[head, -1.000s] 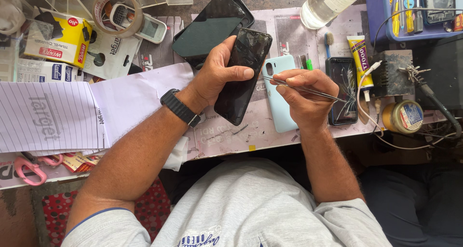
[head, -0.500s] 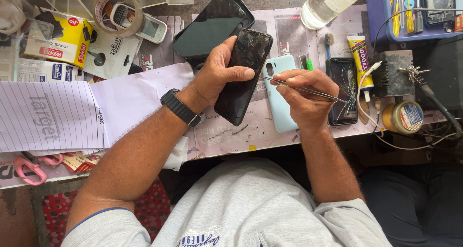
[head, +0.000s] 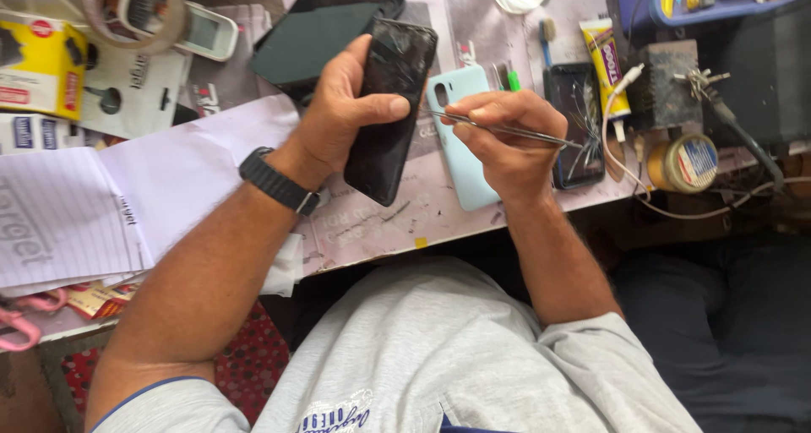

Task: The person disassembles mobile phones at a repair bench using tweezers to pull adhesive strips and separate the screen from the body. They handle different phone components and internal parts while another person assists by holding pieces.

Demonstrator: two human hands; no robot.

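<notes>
Left hand point(head: 342, 116) grasps the black smartphone point(head: 390, 110), long axis running away from the body; right hand point(head: 498, 137) pinches tweezers point(head: 507, 130), tips just beside its right edge.

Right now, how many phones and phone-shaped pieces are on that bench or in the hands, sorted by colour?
Black, held in the left hand: 1, the black phone
Black with a cracked screen, lying flat: 1, the cracked phone
Light blue: 1, the blue phone back
Dark, at the top of the bench: 1, the dark slab
White handset: 1, the white handset
Total: 5
</notes>
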